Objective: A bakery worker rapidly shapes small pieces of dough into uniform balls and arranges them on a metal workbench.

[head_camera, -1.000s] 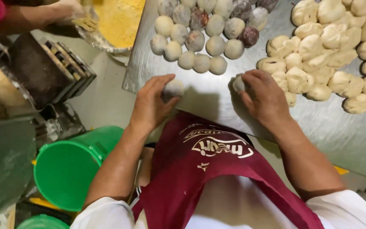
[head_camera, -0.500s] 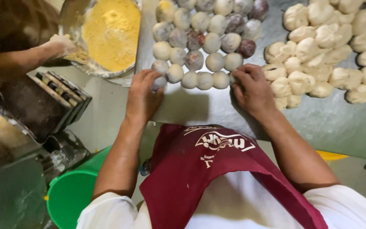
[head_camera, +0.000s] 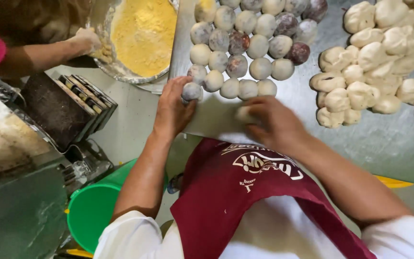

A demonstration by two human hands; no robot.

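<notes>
My left hand [head_camera: 172, 104] rests on the edge of the steel table [head_camera: 389, 144], its fingers curled round a grey dough ball [head_camera: 191, 91] at the left end of the nearest row. My right hand [head_camera: 276, 123] lies palm down over a pale dough ball [head_camera: 242, 114], pressing it against the table just below that row. Several smooth rolled balls [head_camera: 247, 45], some pale and some purplish, sit in rows beyond both hands. A heap of rough, unrolled dough pieces [head_camera: 370, 81] lies to the right of my right hand.
Another person's floury hand [head_camera: 89, 41] reaches into a metal bowl of yellow flour [head_camera: 142, 31] at the upper left. Black stacked trays [head_camera: 68, 105] and a green bucket [head_camera: 92, 208] stand below the table's left side. I wear a maroon apron [head_camera: 245, 192].
My left hand has slid right to the row's left end with a ball. My right hand has come down off the row and now covers a ball nearer the table's edge.
</notes>
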